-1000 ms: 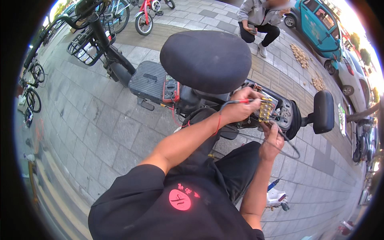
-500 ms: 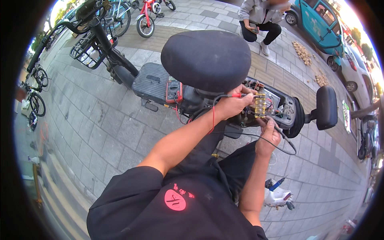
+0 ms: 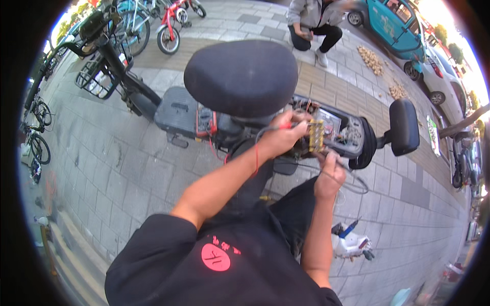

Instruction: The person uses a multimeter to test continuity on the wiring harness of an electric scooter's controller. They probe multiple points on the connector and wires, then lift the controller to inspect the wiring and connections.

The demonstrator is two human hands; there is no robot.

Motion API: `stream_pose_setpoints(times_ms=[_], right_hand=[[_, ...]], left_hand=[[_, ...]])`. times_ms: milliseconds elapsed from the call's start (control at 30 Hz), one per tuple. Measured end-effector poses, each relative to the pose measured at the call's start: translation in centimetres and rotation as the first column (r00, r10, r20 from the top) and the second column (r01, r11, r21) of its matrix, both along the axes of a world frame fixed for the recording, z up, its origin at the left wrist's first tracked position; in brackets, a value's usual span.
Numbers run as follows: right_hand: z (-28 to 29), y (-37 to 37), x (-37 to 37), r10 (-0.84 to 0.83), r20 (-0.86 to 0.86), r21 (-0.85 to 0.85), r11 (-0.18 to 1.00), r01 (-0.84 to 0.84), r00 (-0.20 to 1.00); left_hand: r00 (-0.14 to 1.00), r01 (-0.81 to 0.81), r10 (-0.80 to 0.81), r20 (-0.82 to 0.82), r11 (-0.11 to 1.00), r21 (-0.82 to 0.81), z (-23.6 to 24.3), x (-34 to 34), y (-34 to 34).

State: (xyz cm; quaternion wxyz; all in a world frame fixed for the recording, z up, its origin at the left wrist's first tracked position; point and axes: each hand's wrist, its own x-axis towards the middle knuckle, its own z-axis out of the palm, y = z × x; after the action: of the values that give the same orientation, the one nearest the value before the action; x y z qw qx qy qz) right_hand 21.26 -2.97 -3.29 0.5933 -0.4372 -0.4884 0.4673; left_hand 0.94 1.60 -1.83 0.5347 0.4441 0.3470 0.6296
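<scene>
My left hand [image 3: 286,133] grips a red test probe [image 3: 286,125] at the upper left of a yellow terminal block [image 3: 316,135]. My right hand [image 3: 329,172] is closed around a dark probe with a cable at the block's lower edge. The block sits over the opened compartment [image 3: 348,133] of a black electric bike, full of wires and metal parts. A red-cased multimeter [image 3: 205,123] rests on the footboard [image 3: 174,107], with leads running from it. The raised black seat [image 3: 240,74] is just above my hands. Motion blur softens the fingertips.
A backrest [image 3: 403,127] stands at the right. A crouching person [image 3: 314,25] holds a dark object across the bike. Bicycles [image 3: 176,28], a teal vehicle [image 3: 390,25] and a white car [image 3: 441,76] stand around. Steps [image 3: 76,255] lie lower left; white and blue items [image 3: 349,239] are beside my right arm.
The whole view has shifted, so the bike and my hands sit further left in the picture. Both hands stay at the terminal block with the probes; their positions relative to it look much the same.
</scene>
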Motion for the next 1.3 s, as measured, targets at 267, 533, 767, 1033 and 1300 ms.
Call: stream_pose_setpoints(times_ms=[267, 533, 767, 1033, 1300], right_hand=[[-1.3, 0.8, 0.6, 0.041, -0.064, 0.034, 0.999, -0.039, 0.997], [0.6, 1.2, 0.0, -0.002, -0.006, 0.035, 0.999, 0.002, 1.0], [-1.2, -0.4, 0.1, 0.01, 0.009, -0.006, 1.0, -0.01, 1.0], [0.0, 1.2, -0.3, 0.004, 0.079, -0.018, 1.0, -0.002, 0.997], [-0.5, 2.3, 0.8, -0.01, -0.03, -0.053, 0.999, 0.009, 1.0]], left_hand=[[0.999, 0.016, -0.014, 0.042, 0.998, -0.066, 0.1, 0.5, 0.6], [1.0, -0.009, 0.009, -0.024, 1.0, 0.0, 0.8, 0.2, 1.1], [0.999, -0.015, 0.015, -0.033, 1.0, -0.01, -1.0, 0.1, -0.8], [0.999, -0.029, 0.027, -0.046, 0.998, -0.051, -1.7, -0.1, 1.1], [0.999, 0.027, -0.028, -0.022, 0.999, -0.03, 0.0, -0.1, 1.7]])
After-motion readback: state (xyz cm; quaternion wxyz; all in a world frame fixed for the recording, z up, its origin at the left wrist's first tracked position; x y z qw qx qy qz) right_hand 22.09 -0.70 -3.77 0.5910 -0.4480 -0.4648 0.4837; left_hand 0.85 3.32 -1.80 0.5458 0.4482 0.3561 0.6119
